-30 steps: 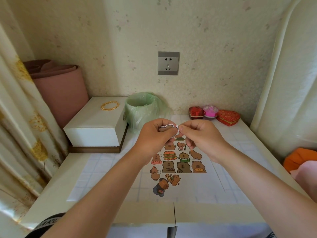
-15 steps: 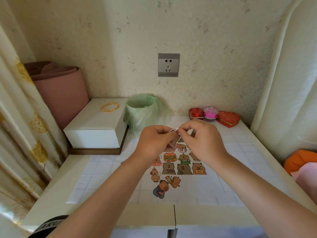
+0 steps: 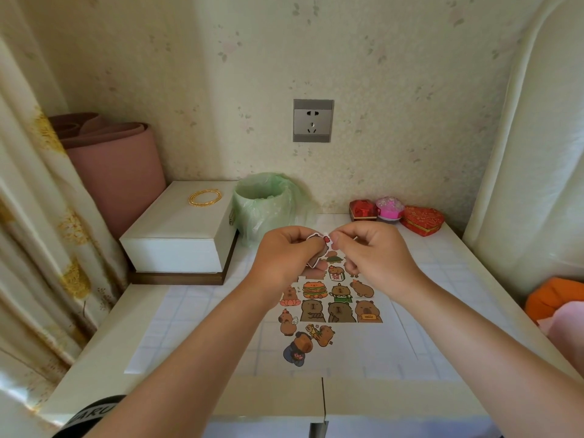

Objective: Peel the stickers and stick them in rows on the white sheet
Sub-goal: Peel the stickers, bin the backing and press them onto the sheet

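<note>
left hand (image 3: 284,257): grip pinches a sticker (image 3: 317,239)
right hand (image 3: 376,257): grip pinches the sticker's edge
white sheet (image 3: 354,352): lies on table (image 3: 104,343) below

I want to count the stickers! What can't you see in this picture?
Head view:
1. Top stuck stickers on the white sheet: partly behind the left hand and right hand.
2. The held sticker: fingers hide most of its picture.
3. The green-bagged bin: inside not visible from this angle.
4. The orange thing: cut off by the right edge.
</note>
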Motion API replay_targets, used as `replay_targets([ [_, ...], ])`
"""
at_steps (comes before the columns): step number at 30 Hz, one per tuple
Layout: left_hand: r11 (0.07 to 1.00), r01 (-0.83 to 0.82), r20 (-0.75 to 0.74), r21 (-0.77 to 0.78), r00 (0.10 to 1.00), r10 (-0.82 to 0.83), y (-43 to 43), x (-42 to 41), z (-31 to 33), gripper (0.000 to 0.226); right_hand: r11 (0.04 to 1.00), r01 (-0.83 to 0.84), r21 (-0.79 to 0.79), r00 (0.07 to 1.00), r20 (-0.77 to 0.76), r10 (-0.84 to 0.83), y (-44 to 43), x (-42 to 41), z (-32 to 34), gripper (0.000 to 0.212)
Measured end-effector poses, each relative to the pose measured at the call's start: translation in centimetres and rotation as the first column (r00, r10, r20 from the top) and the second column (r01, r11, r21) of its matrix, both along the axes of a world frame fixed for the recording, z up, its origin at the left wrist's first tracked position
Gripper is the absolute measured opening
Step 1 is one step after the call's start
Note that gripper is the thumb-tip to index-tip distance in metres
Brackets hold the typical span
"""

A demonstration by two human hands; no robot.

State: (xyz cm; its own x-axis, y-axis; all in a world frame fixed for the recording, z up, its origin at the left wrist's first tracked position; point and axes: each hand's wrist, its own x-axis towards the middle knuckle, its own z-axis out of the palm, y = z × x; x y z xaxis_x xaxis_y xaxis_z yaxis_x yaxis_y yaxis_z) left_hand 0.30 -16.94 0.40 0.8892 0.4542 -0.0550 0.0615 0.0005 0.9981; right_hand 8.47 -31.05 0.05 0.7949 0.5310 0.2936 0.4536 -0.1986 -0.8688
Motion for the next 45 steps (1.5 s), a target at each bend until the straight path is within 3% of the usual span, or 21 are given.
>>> replay_targets([
  [21,0.999,-0.013,-0.014,0.031,1.0,0.013,-0.2,-0.2,0.3,0.009,0.998,-0.009,-0.062,1.0,0.011,0.009,0.3,-0.1,-0.3,0.021],
  [23,0.987,-0.077,0.021,0.14,0.997,0.075,-0.3,-0.3,-0.1,0.008,0.998,0.016,-0.054,1.0,0.026,-0.015,0.4,0.0,-0.3,0.023],
  [24,0.941,-0.143,0.052,0.308,0.99,0.133,-0.2,-0.3,-0.5,0.012,0.998,0.033,-0.053,0.999,0.041,-0.031,0.4,0.0,-0.4,0.023],
  [26,0.665,-0.301,0.159,0.684,0.95,0.267,-0.1,-0.4,-1.0,0.021,0.995,0.071,-0.064,0.994,0.083,-0.065,0.5,0.0,-0.7,0.022],
  [27,0.57,-0.345,0.223,0.745,0.935,0.275,-0.2,-0.5,-1.0,0.019,0.993,0.09,-0.074,0.99,0.111,-0.082,0.5,0.0,-0.9,0.02],
  [28,0.577,-0.336,0.226,0.744,0.94,0.255,-0.4,-0.6,-0.8,0.016,0.99,0.109,-0.088,0.984,0.148,-0.095,0.6,0.0,-1.0,0.018],
  [31,0.824,-0.208,0.144,0.527,0.977,0.154,-1.0,-0.4,-0.6,0.006,0.984,0.144,-0.107,0.96,0.258,-0.112,0.8,-0.2,-1.1,0.016],
  [34,0.927,-0.154,0.076,0.341,0.988,0.136,-1.3,-0.3,-0.7,0.012,0.98,0.168,-0.106,0.941,0.314,-0.128,0.9,-0.2,-1.2,0.015],
  [38,0.964,-0.126,0.014,0.234,0.992,0.126,-1.0,-0.3,-0.6,0.014,0.974,0.181,-0.138,0.924,0.363,-0.12,0.9,-0.5,-1.0,0.016],
  [45,0.969,-0.107,-0.018,0.223,0.993,0.114,-0.9,-0.3,-0.6,0.013,0.972,0.172,-0.157,0.927,0.36,-0.106,1.0,-1.0,-1.0,0.018],
])
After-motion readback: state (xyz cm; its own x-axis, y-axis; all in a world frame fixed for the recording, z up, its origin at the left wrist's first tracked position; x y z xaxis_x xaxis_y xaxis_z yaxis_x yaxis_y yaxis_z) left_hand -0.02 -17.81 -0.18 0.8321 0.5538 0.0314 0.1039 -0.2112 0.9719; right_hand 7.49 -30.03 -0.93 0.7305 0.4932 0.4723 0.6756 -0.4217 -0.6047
